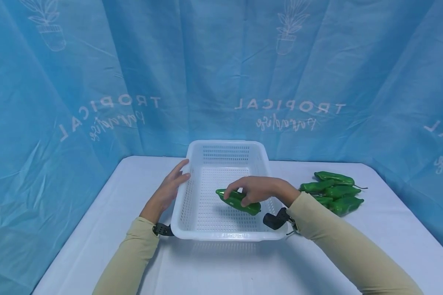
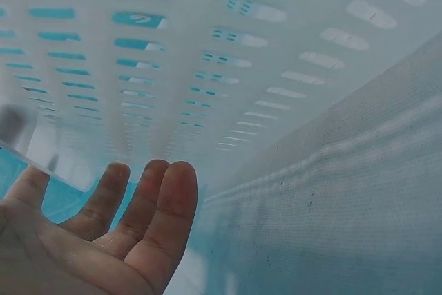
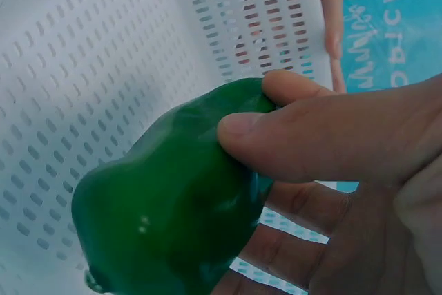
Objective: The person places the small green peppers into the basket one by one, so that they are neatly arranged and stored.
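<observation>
In the head view my right hand (image 1: 260, 187) pinches a long green pepper (image 1: 237, 202) inside a white perforated plastic basket (image 1: 221, 236). The right wrist view shows the thumb on the near face of the glossy pepper (image 3: 162, 198), with fingers on its other side. Whether the pepper touches the basket floor I cannot tell. My left hand (image 1: 167, 190) rests against the basket's left side near the rim. Up close in the left wrist view, its fingers (image 2: 176, 205) stretch out along the outside of the slotted wall (image 2: 186, 32).
A pile of several green peppers (image 1: 339, 192) lies on the white table (image 1: 385, 229), right of the basket and partly behind my right forearm. Blue curtain (image 1: 214, 82) with printed lettering hangs around the table's back and sides. A thin stem (image 1: 291, 233) shows beside the basket's near right corner.
</observation>
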The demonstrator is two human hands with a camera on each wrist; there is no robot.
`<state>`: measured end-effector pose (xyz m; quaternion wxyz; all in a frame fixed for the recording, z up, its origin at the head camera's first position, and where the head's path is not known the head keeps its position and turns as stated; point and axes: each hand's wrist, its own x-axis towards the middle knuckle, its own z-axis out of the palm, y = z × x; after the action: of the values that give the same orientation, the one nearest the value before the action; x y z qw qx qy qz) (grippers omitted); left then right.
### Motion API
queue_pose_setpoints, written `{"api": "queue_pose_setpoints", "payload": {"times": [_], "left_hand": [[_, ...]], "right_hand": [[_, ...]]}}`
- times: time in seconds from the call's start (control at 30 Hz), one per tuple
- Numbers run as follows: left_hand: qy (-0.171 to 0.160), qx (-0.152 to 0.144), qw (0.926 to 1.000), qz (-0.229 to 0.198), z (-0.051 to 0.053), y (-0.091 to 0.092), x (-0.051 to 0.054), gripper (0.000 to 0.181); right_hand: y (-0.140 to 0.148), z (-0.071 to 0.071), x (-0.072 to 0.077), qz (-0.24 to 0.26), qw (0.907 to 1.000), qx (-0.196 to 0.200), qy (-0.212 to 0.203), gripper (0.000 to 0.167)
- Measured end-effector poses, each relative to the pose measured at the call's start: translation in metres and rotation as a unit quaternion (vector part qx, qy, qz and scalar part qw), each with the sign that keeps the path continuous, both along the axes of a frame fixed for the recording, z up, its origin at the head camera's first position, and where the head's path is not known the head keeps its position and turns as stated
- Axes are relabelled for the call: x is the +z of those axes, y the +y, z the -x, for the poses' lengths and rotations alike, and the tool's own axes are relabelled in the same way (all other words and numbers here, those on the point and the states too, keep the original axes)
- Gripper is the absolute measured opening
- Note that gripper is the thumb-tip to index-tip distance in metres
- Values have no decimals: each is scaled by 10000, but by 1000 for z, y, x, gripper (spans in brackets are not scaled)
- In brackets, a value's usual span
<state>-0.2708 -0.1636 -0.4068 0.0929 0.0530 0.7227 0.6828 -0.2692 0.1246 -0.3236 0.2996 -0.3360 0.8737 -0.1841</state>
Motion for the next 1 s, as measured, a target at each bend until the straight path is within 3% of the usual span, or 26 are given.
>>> {"api": "queue_pose_setpoints", "payload": {"times": [0.37, 0.63, 1.0], "left_hand": [[67, -49, 10000, -16, 0, 0, 1, 66], [46, -47, 10000, 19, -1, 1, 3, 66], [-30, -4, 10000, 48, -1, 0, 3, 65]], "right_hand": [[-11, 11, -9, -374, 9989, -257, -147, 50], [-14, 16, -24, -664, 9975, -233, 98, 52], [-15, 16, -31, -1058, 9933, -459, -13, 47]]}}
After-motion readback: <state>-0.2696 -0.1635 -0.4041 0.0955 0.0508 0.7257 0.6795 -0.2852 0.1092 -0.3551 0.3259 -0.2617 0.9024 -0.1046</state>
